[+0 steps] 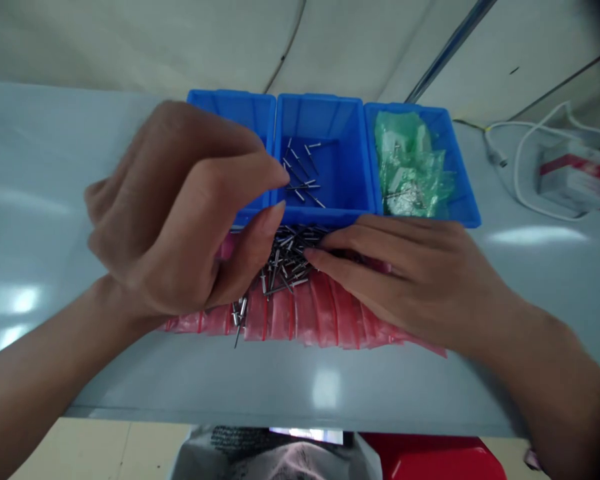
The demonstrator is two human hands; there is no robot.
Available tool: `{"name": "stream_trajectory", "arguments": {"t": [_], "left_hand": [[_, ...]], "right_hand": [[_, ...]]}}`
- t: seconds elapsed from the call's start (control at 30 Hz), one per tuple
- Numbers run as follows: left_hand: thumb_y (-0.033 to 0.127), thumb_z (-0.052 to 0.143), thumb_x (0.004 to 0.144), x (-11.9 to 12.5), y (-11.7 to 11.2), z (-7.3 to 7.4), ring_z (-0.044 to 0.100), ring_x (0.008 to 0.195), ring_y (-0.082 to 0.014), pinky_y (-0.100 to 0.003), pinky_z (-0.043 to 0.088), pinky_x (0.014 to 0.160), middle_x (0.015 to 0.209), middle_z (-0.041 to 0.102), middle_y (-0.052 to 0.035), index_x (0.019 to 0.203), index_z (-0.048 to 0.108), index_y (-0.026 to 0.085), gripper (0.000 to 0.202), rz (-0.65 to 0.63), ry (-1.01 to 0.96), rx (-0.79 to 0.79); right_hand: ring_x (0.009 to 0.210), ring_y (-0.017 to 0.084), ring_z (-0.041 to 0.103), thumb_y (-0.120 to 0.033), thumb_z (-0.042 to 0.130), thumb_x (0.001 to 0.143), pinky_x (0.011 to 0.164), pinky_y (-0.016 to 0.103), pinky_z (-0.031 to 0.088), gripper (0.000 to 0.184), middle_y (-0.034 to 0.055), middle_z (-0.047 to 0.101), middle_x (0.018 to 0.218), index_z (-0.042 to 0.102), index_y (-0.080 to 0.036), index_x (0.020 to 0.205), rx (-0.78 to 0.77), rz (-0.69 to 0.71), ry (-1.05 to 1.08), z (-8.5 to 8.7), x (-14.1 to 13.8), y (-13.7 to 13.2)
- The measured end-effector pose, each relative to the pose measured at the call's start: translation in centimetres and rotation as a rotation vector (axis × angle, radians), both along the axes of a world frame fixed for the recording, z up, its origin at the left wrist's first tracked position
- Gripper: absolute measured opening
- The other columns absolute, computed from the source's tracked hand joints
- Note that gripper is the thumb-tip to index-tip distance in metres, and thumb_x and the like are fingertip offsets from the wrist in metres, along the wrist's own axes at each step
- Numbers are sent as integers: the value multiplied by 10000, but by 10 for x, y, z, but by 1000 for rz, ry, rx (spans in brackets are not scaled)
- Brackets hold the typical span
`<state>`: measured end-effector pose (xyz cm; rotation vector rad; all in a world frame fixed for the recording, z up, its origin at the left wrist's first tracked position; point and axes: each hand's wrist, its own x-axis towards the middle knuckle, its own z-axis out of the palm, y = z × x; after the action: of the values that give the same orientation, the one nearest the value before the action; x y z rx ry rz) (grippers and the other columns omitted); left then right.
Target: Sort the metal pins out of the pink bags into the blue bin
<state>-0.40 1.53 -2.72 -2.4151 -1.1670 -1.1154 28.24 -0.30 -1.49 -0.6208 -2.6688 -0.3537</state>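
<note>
A loose pile of blind rivets [290, 257] lies on a row of pink zip bags [325, 310] in front of the blue bins. My left hand [180, 207] is raised over the pile's left side. Its thumb and index fingertips are apart with a gap between them, while the other fingers curl inward, their tips hidden. My right hand [410, 280] rests palm down over the bags, fingers stretched out and fingertips touching the right edge of the pile. Beyond my left fingertips, several rivets lie scattered in the middle blue bin [347, 170].
A left blue bin [230, 100] is partly covered by my left hand. Green plastic bags [405, 153] fill the right blue bin [465, 200]. White cable [517, 173] and a red-and-white box [577, 173] sit at right. A red stool [440, 460] is below the table edge.
</note>
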Motion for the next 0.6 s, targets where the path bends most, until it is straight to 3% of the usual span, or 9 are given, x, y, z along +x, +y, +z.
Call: {"name": "stream_trajectory", "arguments": {"t": [0.13,0.27,0.4,0.5,0.6], "left_hand": [[419,631,1007,-1,3,-4,783,979,-228,-453,614,859,1088,793,12,1193,788,267,287,-20,23,60],[312,653,983,-4,1,-2,783,975,-242,-451,633,821,1152,786,-18,1247,735,243,285,-36,82,138],[172,757,908,-5,-6,2,776,951,-272,-462,680,765,1177,775,-101,1276,717,155,370,-86,209,203],[229,734,985,-3,-9,5,790,988,-266,-467,707,771,1154,783,-91,1296,720,143,322,-167,208,178],[299,769,1006,-1,-12,8,809,1010,-250,-486,730,791,1194,810,-58,1404,677,204,420,-231,177,147]], "right_hand": [[878,196,805,-108,526,1147,654,353,608,287,61,846,1057,809,-153,1155,-13,-1,-29,-5,-2,1],[807,155,750,-118,686,1091,681,320,624,112,27,818,961,779,-164,1132,-13,-34,157,-4,-6,-5],[874,104,754,-111,773,1046,802,245,655,147,10,818,1020,791,-214,1150,-81,-164,307,2,-11,-14],[901,85,774,-113,778,1043,852,236,673,142,1,825,1065,806,-227,1124,-142,-249,481,4,-13,-16],[839,124,787,-155,789,1034,720,287,687,156,-20,840,1040,822,-275,1128,-189,-222,591,4,-11,-14]]}}
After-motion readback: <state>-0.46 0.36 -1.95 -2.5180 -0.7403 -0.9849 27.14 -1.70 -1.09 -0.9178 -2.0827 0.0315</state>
